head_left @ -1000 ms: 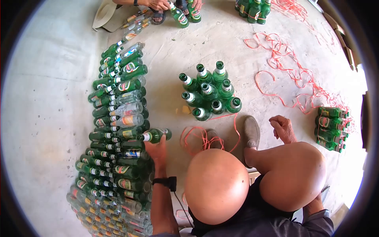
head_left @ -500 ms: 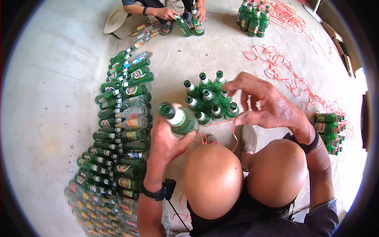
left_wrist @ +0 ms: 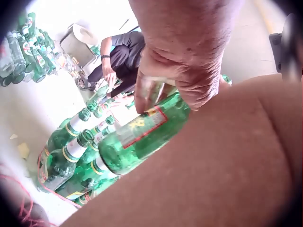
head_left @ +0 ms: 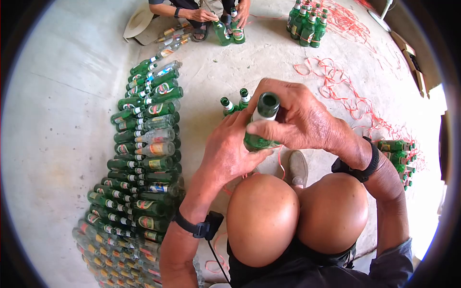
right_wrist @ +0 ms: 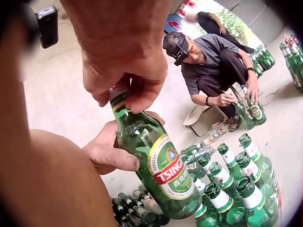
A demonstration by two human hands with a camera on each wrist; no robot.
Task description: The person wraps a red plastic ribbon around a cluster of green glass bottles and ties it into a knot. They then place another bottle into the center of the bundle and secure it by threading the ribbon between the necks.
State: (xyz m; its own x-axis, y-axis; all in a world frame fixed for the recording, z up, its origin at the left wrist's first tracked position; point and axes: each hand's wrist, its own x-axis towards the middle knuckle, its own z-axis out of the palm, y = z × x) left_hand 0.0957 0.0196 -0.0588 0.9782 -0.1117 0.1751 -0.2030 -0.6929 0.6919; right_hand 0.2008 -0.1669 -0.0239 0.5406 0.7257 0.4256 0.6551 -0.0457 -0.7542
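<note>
One green bottle (head_left: 265, 108) is held by both hands above the knees; its label (right_wrist: 170, 165) faces the right wrist camera. The right hand (head_left: 307, 115) pinches the neck with thumb and fingers. Lower on the same bottle, the left hand (head_left: 228, 146) grips the body, its thumb (right_wrist: 120, 158) across the glass. Just beyond the hands, a cluster of upright green bottles (right_wrist: 232, 189) stands on the floor, mostly hidden in the head view, where two necks (head_left: 244, 96) show. The held bottle (left_wrist: 142, 137) tilts over that cluster in the left wrist view.
Stacked bottles (head_left: 153, 163) lie along the left. Pink twine (head_left: 353, 98) tangles across the floor at the right, near a bundle of bottles (head_left: 396, 156). Another upright group (head_left: 307, 26) stands at the back. A crouching person (right_wrist: 215, 66) handles two bottles.
The bottle and left hand have moved right and forward, in front of the cluster. The right hand has come from beside the cluster onto the bottle's neck.
</note>
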